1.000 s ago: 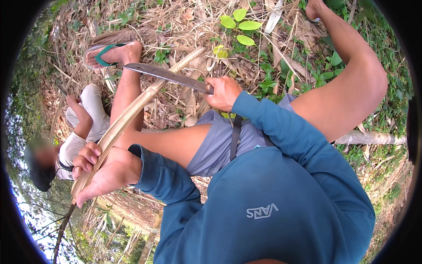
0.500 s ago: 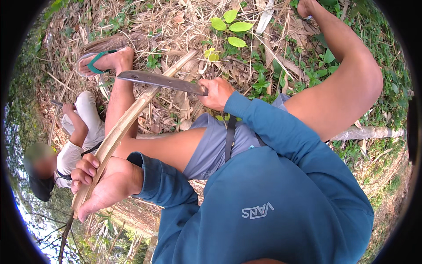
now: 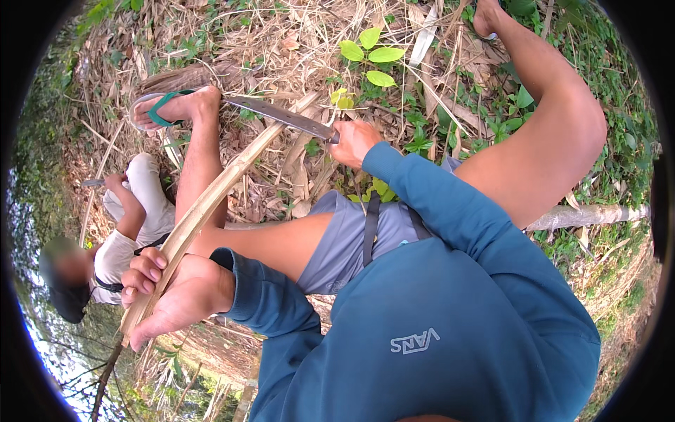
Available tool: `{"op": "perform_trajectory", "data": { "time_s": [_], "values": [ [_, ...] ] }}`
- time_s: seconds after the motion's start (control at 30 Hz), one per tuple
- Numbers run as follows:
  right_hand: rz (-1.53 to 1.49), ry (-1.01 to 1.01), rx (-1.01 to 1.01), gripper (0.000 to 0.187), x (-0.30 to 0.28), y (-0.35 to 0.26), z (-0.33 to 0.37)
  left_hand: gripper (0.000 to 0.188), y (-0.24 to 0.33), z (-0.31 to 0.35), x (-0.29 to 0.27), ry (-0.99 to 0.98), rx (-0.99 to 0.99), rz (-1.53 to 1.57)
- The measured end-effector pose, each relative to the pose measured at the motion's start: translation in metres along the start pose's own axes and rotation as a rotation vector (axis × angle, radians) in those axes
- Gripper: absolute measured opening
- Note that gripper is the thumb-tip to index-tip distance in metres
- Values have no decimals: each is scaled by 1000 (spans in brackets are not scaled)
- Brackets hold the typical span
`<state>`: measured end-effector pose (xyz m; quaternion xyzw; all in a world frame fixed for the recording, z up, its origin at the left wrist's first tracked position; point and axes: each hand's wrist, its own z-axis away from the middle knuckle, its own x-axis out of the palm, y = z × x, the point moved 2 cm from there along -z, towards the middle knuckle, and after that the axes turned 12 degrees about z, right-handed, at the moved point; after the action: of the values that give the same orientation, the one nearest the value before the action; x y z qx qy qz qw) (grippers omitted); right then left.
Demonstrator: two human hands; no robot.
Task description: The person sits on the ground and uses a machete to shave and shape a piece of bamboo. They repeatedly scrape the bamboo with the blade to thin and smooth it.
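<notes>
Right hand point(image 3: 354, 141) is fisted tight on the handle of a machete point(image 3: 281, 114); the blade runs up-left from the fist, flat side to the camera, tip near the green flip-flop point(image 3: 160, 107) on the left foot. Versus 1 s ago the blade has lifted: then it lay across the bamboo strip point(image 3: 211, 204) close to the left knee, now its middle sits higher up the strip, nearer the far end, and whether it touches or hovers just above I cannot tell. Reads to me as the blade reset for another pass along the strip, not a finished cut. Left hand point(image 3: 176, 295) has not shifted: fingers wrapped around the near end of the strip, thumb side underneath, closed firm. The strip itself holds the same line, from that hand diagonally up across the bare left leg to the leaf litter point(image 3: 295, 42). It looks pale and split flat, so shaving or splitting is well along, I'd judge. 1 more person point(image 3: 119, 232) crouches at the left edge in light clothes, holding something thin I can't make out, well apart from the blade.
</notes>
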<state>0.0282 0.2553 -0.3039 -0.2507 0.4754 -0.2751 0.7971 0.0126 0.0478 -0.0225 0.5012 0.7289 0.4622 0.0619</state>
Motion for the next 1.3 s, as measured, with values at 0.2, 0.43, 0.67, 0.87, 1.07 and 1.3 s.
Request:
{"op": "perform_trajectory", "data": {
  "time_s": [0.2,0.43,0.67,0.87,1.07,1.3],
  "values": [
    [6,45,90,23,11,14,-4,74,-4,0,6,10,-3,96],
    [-13,-89,48,31,-2,-3,5,75,-1,-1,1,5,-6,108],
    [44,-133,146,34,-6,27,-20,76,-7,-2,4,74,-1,62],
    [30,-59,217,32,24,56,-28,80,-20,-25,-16,9,-39,210],
    [84,-144,110,37,1,17,-4,81,-24,-46,-24,-37,-184,153],
    [171,-215,287,47,-10,46,-25,75,-55,-77,48,-290,-390,64]
  ]
}}
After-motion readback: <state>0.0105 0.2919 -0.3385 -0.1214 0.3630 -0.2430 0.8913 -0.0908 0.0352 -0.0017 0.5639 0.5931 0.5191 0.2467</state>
